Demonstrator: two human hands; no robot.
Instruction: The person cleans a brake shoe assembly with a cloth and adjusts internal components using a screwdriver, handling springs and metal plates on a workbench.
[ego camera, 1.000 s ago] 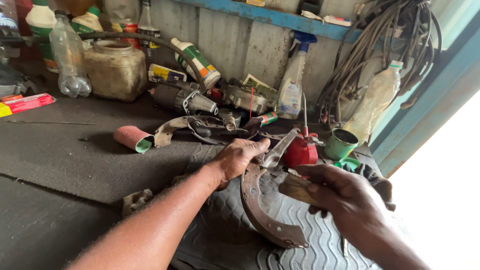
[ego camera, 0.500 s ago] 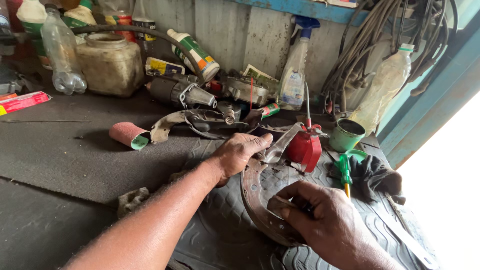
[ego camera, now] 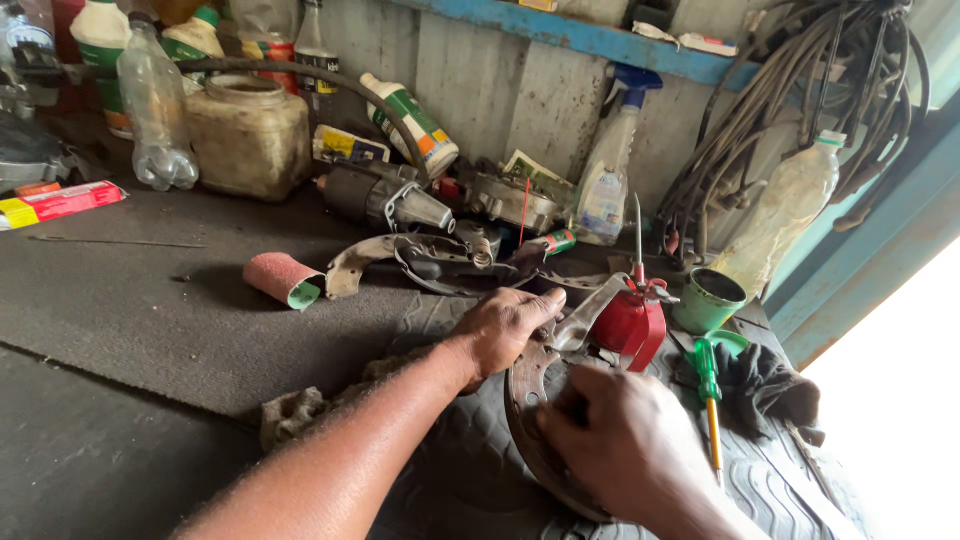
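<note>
Head view — two hands on a rusty brake shoe (ego camera: 527,400) lying on a tyre (ego camera: 470,480).
Left hand (ego camera: 503,328) presses its upper end, fingers curled; right hand (ego camera: 625,440) grips its middle — red oil can (ego camera: 632,325) at one o'clock.

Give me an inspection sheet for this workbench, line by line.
Surface: dark bench mat, tyre under the work.
Job's things: rusty curved brake shoe lying on the tyre.
Clutter: red oil can, green cup, green screwdriver, sandpaper roll, spray bottle.
Grippers: left hand on the shoe's upper end; right hand over its middle.
Cables: bundle hanging on the wall.
Surroundings: blue shelf.
</note>
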